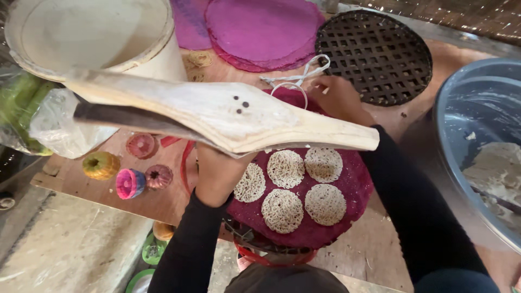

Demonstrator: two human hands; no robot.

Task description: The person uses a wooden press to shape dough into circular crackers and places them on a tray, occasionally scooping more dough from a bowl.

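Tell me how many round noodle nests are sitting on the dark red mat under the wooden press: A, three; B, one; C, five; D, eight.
C: five pale noodle nests lie on the dark red mat, two in the upper row, one at the left and two in the lower row.

A long wooden press (217,111) is spanning the desk (374,244), blocking the way down to the noodle discs (304,187). A grey basin (477,146) is walling the right; small moulds (130,173) are crowding the left. Bare wood near the front right is lying open.
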